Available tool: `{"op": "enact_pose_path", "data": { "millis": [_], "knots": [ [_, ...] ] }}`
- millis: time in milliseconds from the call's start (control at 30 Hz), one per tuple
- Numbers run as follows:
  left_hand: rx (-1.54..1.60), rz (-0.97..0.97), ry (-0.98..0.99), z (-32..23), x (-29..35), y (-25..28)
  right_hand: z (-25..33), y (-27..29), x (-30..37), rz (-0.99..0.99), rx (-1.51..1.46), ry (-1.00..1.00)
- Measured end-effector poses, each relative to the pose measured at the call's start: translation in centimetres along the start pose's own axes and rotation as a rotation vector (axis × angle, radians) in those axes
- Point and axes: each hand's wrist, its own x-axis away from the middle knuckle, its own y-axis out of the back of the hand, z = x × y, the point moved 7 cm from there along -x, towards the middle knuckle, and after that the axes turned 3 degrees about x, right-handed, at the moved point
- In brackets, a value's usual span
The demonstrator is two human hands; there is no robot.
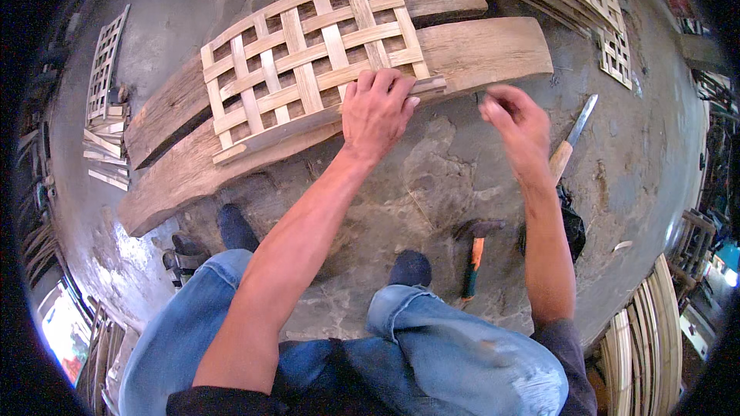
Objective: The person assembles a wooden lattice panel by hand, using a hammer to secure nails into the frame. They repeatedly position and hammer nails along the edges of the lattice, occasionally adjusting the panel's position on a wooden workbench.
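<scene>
A hammer point(472, 256) is lying on the concrete floor point(432, 177) near the feet. The right hand point(518, 125) is hovering blurred, fingers curled, grip unclear, while the left hand point(375, 112) is pressing flat on a pale woven-slat lattice panel point(308, 58) resting across two planks point(478, 50)

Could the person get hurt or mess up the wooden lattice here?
Maybe. The left hand presses on the lattice's near edge strip, so rough wood could give splinters. The lattice lies on two uneven planks, so it might rock. A knife lies just beyond the raised right hand, and a hammer lies by the feet.
</scene>
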Motion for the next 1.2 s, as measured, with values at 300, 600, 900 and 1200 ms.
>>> {"op": "enact_pose_path", "data": {
  "millis": [300,600,900,1200],
  "knots": [
    [-0.018,-0.001,0.022,0.0,0.0,-0.4,-1.5,-4.6,-5.9,0.149,0.064,0.139],
    [-0.042,-0.055,-0.023,0.2,0.2,-0.6,-1.4,-5.3,-5.8,0.257,0.279,0.244],
    [-0.031,-0.054,-0.046,0.3,0.2,-0.8,-3.0,-5.0,-5.8,-0.010,0.118,0.197],
    [-0.062,-0.053,-0.061,0.3,0.2,-0.9,-0.5,-5.5,-5.9,0.164,0.312,0.367]
  ]
}}
